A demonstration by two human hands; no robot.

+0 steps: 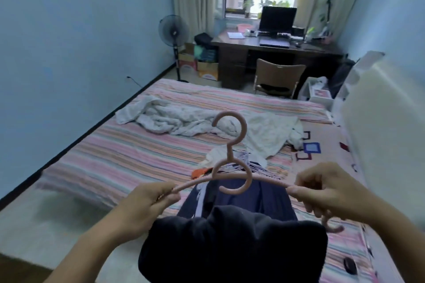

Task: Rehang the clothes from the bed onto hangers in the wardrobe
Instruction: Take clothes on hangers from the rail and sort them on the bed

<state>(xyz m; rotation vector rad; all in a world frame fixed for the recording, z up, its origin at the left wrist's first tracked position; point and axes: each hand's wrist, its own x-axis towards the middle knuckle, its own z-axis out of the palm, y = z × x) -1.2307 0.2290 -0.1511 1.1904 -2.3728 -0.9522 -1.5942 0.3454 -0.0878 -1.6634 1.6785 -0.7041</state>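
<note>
A dark garment (pixel 232 246) fills the bottom of the view nearest the camera, a soft bulky mass below and between the wrists; whether it hangs over a forearm or lies on something cannot be told. Just above it the left hand (pixel 147 204) pinches 1 end of a pink plastic hanger (pixel 230 177), and the right hand (pixel 326 193) curls round the other end, whose small end hook pokes out below the fingers (pixel 305 190). The hanger is held level in the air, hook upward, over the bed (pixel 110 156). It looks light, thin and a little springy, so holding it by the 2 arm tips gives control but would let it bend under load; the neck below the hook is the firmer place to grip. Beyond it lie navy clothes (pixel 269 197), a bundle of pale hangers (pixel 243 163), and a crumpled white garment (pixel 184 119). The cloth is limp and will sag, so it is best taken at the collar or shoulders.
</note>
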